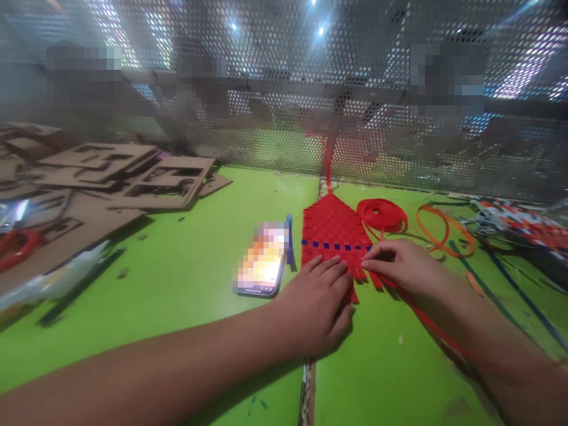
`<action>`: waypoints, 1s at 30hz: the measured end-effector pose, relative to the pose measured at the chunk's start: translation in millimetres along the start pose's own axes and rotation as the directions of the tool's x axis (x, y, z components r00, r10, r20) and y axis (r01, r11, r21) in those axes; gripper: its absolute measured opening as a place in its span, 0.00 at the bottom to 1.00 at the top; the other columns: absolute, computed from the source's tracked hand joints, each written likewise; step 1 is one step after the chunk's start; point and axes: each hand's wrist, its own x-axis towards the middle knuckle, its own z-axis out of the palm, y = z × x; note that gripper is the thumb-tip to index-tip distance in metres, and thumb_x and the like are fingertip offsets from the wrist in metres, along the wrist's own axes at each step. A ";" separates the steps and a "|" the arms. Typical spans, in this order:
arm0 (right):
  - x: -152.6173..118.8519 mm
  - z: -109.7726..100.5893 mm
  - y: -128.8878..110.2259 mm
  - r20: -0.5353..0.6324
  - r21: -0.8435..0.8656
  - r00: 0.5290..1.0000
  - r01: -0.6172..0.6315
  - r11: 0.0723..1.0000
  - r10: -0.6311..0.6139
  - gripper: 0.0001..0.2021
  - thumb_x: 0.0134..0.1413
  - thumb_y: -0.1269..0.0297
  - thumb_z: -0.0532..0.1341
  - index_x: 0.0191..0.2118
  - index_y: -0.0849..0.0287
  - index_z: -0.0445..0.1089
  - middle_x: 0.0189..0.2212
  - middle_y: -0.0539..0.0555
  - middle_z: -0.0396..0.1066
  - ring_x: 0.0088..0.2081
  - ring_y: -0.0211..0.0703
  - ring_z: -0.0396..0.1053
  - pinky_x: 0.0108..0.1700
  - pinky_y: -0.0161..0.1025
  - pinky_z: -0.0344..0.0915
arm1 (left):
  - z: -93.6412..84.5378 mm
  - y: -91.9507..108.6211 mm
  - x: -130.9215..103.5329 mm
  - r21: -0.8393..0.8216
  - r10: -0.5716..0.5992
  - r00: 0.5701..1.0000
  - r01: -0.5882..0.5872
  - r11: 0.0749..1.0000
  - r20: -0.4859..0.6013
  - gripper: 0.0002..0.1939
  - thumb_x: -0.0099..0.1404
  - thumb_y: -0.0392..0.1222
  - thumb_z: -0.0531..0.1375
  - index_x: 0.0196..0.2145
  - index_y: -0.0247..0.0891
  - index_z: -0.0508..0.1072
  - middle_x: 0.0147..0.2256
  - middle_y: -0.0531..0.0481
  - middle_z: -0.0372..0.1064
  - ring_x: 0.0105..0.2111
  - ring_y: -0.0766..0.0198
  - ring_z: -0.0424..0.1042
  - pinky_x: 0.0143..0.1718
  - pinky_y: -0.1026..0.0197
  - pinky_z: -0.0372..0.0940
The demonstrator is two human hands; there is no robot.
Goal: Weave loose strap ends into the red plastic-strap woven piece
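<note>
A red woven ribbon piece (332, 219), pointed at the top and crossed by a blue checked row, lies flat on the green table (177, 319). My left hand (317, 302) rests palm down on its lower part, fingers stretched out. At its right edge, my right hand (397, 263) pinches a red ribbon strip between thumb and forefinger. Loose strip ends hang from the bottom of the weave. Beside it on the right sits a coil of red ribbon (393, 220). A length of red ribbon also runs under my right forearm.
Left of the weave lie a lit phone (261, 260) and a blue strip (290, 239). Cut cardboard pieces (97, 163) and red-handled scissors (20, 245) fill the left side. Orange ribbon (444, 231) curls at right. A perforated metal screen (284, 100) stands behind.
</note>
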 end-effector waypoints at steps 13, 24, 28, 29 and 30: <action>7.7 -1.8 3.0 -0.182 -0.121 0.972 -0.174 0.977 0.151 0.38 0.39 0.47 0.80 0.54 0.56 0.70 0.54 0.65 0.78 0.44 0.56 0.79 0.43 0.46 0.73 | -0.7 1.1 0.3 0.002 -0.011 1.000 0.011 1.000 0.008 0.32 0.80 0.51 0.47 0.74 0.30 0.61 0.74 0.33 0.57 0.75 0.41 0.54 0.77 0.34 0.45; 36.7 -23.8 -20.6 0.062 -0.349 0.961 -0.233 0.908 0.270 0.24 0.37 0.51 0.81 0.34 0.55 0.71 0.30 0.50 0.77 0.29 0.44 0.72 0.29 0.39 0.63 | 0.4 1.1 -0.1 -0.014 -0.016 1.000 0.016 1.000 0.009 0.33 0.81 0.53 0.46 0.74 0.31 0.60 0.75 0.34 0.56 0.76 0.40 0.53 0.77 0.34 0.45; 42.5 -26.7 -30.5 0.084 -0.471 0.950 -0.227 0.853 0.299 0.23 0.39 0.48 0.80 0.27 0.55 0.70 0.24 0.49 0.72 0.27 0.44 0.68 0.28 0.40 0.60 | 1.5 0.5 -0.2 0.003 0.012 1.000 -0.011 1.000 -0.020 0.32 0.80 0.51 0.47 0.73 0.29 0.62 0.74 0.33 0.58 0.75 0.42 0.55 0.77 0.35 0.45; 43.3 -26.8 -33.4 0.087 -0.496 0.949 -0.224 0.839 0.304 0.22 0.39 0.48 0.80 0.26 0.55 0.69 0.23 0.49 0.71 0.27 0.45 0.68 0.28 0.40 0.60 | 1.9 0.4 -0.2 0.008 0.014 1.000 -0.014 1.000 -0.020 0.32 0.80 0.51 0.48 0.72 0.29 0.63 0.73 0.33 0.59 0.75 0.42 0.55 0.77 0.35 0.45; 43.9 -26.8 -36.6 0.091 -0.518 0.946 -0.221 0.826 0.311 0.22 0.40 0.48 0.80 0.25 0.55 0.69 0.23 0.50 0.71 0.27 0.45 0.69 0.28 0.40 0.60 | 2.4 0.4 -0.1 0.012 0.014 1.000 -0.014 1.000 -0.019 0.32 0.80 0.50 0.48 0.72 0.28 0.63 0.73 0.33 0.59 0.75 0.42 0.56 0.77 0.35 0.45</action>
